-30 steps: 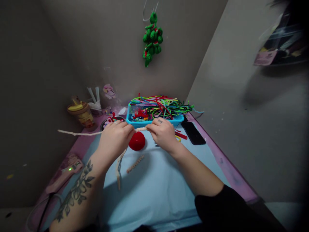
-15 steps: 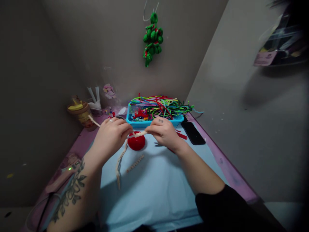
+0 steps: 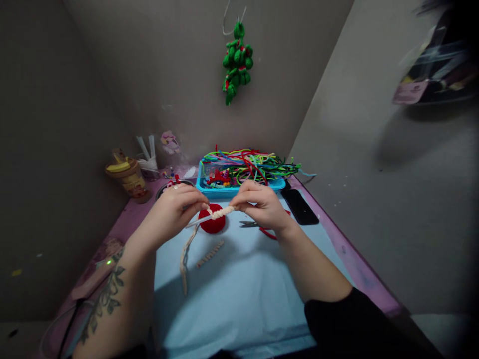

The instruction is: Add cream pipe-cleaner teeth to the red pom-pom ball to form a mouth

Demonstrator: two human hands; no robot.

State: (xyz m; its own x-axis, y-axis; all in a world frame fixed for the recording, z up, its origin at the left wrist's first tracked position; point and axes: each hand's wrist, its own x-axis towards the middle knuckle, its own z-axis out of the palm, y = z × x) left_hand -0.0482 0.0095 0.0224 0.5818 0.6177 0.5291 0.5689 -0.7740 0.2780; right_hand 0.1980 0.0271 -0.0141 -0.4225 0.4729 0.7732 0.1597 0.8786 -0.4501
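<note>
A cream pipe cleaner [image 3: 223, 212] is coiled around a thin, pale translucent stick [image 3: 200, 220]. Thumb and fingers of my right hand [image 3: 258, 203] pinch the coiled end. My left hand [image 3: 178, 209] is closed on the loose part of the same pipe cleaner, beside the stick. Just behind the stick sits a round red ball [image 3: 212, 225], partly covered by it. Below lie a finished-looking cream coil [image 3: 210, 254] and a longer cream pipe cleaner [image 3: 183, 267]. Scissors [image 3: 250, 224] with red handles rest by my right hand, which hides part of them.
At the back, a blue basket [image 3: 241, 192] overflows with coloured pipe cleaners. A black phone [image 3: 300, 207] lies at right. A pot [image 3: 129, 179] and a cup of white sticks [image 3: 148, 164] stand at left. Green ornaments [image 3: 237, 62] hang on the wall. Light-blue cloth [image 3: 232, 299] covers the table.
My hands have lowered slightly, and more of the stick and coil shows between them. The loose end that stuck out behind my left hand is no longer visible. More of the scissors shows.
</note>
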